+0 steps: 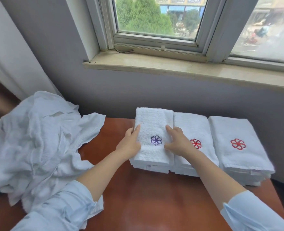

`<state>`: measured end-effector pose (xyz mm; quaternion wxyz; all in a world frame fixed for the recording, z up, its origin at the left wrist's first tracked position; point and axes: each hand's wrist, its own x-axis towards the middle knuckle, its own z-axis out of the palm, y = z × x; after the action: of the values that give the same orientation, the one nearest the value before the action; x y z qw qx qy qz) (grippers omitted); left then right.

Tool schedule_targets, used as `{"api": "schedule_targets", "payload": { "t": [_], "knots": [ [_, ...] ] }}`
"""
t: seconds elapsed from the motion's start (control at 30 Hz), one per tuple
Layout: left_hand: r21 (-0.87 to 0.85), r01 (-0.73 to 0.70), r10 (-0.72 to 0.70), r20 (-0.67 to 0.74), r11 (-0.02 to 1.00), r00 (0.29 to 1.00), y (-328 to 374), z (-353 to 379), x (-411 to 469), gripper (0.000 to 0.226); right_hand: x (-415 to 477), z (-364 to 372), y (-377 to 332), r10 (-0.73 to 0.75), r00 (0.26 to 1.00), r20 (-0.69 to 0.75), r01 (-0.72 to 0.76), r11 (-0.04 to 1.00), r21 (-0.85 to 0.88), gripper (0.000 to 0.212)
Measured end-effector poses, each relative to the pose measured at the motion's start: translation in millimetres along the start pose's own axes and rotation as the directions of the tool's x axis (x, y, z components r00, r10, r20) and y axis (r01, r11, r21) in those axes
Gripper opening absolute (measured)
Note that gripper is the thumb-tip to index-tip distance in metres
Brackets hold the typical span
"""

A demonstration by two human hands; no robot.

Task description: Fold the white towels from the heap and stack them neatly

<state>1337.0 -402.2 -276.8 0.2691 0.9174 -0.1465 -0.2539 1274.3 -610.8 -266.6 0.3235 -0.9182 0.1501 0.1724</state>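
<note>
My left hand (129, 145) and right hand (178, 142) bracket the folded towel with the purple emblem (152, 130), fingers (171, 130) loosely spread and flat against its two long edges, pinching nothing; I judge I'm squaring it on its stack. Just past my right fingers sit two more stacks, a red-emblem towel (194, 127) topping the nearer. Well off beyond my left wrist, the unfolded heap (37, 140) sprawls on the brown table (148, 197).
</note>
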Motion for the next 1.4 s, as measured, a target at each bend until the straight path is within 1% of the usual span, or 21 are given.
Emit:
{"api": "schedule_targets", "payload": {
  "t": [0.03, 0.1, 0.17, 0.23, 0.3, 0.4, 0.53, 0.6, 0.7, 0.83, 0.93, 1.0, 1.13, 1.23, 1.4],
  "knots": [
    [0.054, -0.02, 0.022, -0.043, 0.998, 0.999, -0.2, -0.5, -5.4, 0.076, -5.3, -0.5, -2.4, -0.007, 0.999, -0.053, 0.002, 0.996, -0.094, 0.066],
    [0.108, -0.053, 0.063, -0.093, 0.993, 0.994, -2.8, -2.2, -18.1, 0.069, -15.6, -0.4, -7.6, -0.077, 0.985, -0.156, 0.036, 0.969, -0.246, 0.052],
    [0.085, -0.076, 0.083, -0.093, 0.994, 0.992, -7.8, -3.6, -33.8, 0.066, -24.2, 2.0, -15.8, -0.188, 0.957, -0.219, 0.116, 0.945, -0.305, 0.05],
    [0.053, -0.073, 0.078, -0.1, 0.996, 0.992, -15.8, -2.6, -50.5, 0.064, -32.4, 6.4, -29.2, -0.293, 0.922, -0.252, 0.215, 0.931, -0.295, 0.047],
    [0.018, -0.033, 0.035, -0.154, 0.999, 0.987, -28.3, -1.7, -67.9, 0.063, -39.9, 15.6, -45.5, -0.389, 0.888, -0.246, 0.323, 0.908, -0.268, 0.045],
    [-0.051, 0.043, -0.054, -0.253, 0.998, 0.966, -55.0, -3.8, -97.3, 0.064, -47.1, 37.5, -70.3, -0.515, 0.839, -0.175, 0.458, 0.843, -0.282, 0.043],
    [-0.088, 0.163, -0.184, -0.341, 0.983, 0.922, -95.5, -19.4, -140.8, 0.065, -48.7, 73.6, -107.1, -0.597, 0.8, -0.061, 0.56, 0.779, -0.281, 0.046],
    [-0.066, 0.227, -0.235, -0.377, 0.972, 0.896, -115.8, -31.9, -160.8, 0.065, -48.4, 91.2, -128.9, -0.617, 0.787, -0.001, 0.59, 0.752, -0.295, 0.05],
    [-0.027, 0.289, -0.272, -0.431, 0.957, 0.86, -145.1, -51.4, -184.2, 0.064, -47.0, 114.0, -162.6, -0.634, 0.768, 0.088, 0.623, 0.708, -0.333, 0.054],
    [-0.031, 0.333, -0.31, -0.456, 0.942, 0.834, -183.7, -75.6, -200.6, 0.062, -42.8, 143.7, -205.9, -0.651, 0.744, 0.146, 0.653, 0.665, -0.361, 0.058],
    [-0.044, 0.336, -0.322, -0.422, 0.941, 0.847, -214.1, -90.3, -202.9, 0.062, -35.3, 166.0, -235.4, -0.636, 0.748, 0.192, 0.655, 0.658, -0.372, 0.059],
    [-0.025, 0.328, -0.31, -0.396, 0.944, 0.864, -235.1, -100.0, -201.2, 0.062, -29.6, 180.1, -252.1, -0.614, 0.764, 0.2, 0.639, 0.674, -0.37, 0.059],
    [0.028, 0.292, -0.262, -0.366, 0.956, 0.893, -273.1, -125.7, -192.0, 0.062, -19.3, 204.1, -281.0, -0.559, 0.806, 0.195, 0.588, 0.721, -0.366, 0.061],
    [0.045, 0.27, -0.232, -0.393, 0.962, 0.89, -298.7, -148.2, -180.5, 0.059, -6.6, 217.4, -305.7, -0.537, 0.826, 0.173, 0.56, 0.742, -0.37, 0.061],
    [0.069, 0.281, -0.241, -0.348, 0.957, 0.906, -333.5, -184.2, -159.9, 0.067, 17.1, 237.4, -351.9, -0.536, 0.832, 0.146, 0.549, 0.753, -0.363, 0.061]
  ]
}}
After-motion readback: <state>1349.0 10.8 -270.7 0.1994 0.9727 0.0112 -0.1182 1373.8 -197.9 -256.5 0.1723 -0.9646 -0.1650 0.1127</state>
